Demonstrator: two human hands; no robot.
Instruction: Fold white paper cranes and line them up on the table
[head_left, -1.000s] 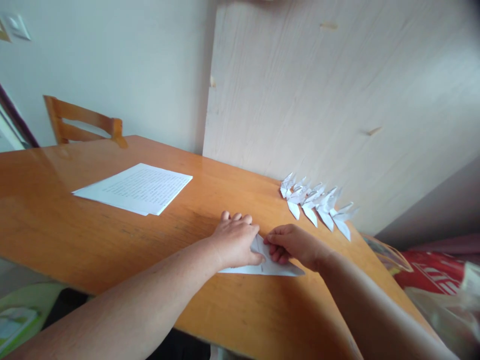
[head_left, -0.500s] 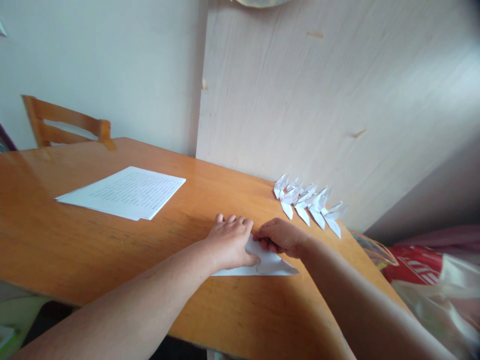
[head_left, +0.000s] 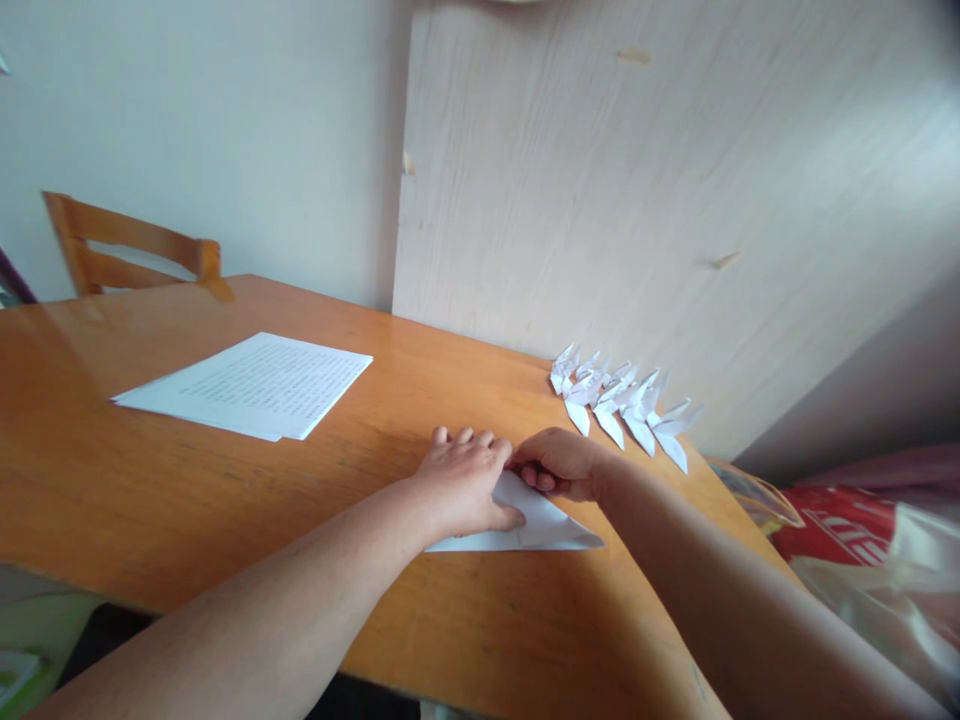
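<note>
The folded paper (head_left: 555,532) lies flat on the surface (head_left: 465,610), its long edge nearest you, running left to right. Your left hand (head_left: 463,485) covers its left part, thumb apart from fingers; your right hand (head_left: 561,465) curls its fingers at the far corner, grip hidden.

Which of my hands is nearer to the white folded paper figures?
Right. Your right hand is just in front of the paper figures, toward their left end; your left hand is farther left, on the folded sheet.

Right hand (head_left: 556,464) moved up the folded paper (head_left: 546,527), closer to left hand (head_left: 466,488), more paper uncovered
</note>
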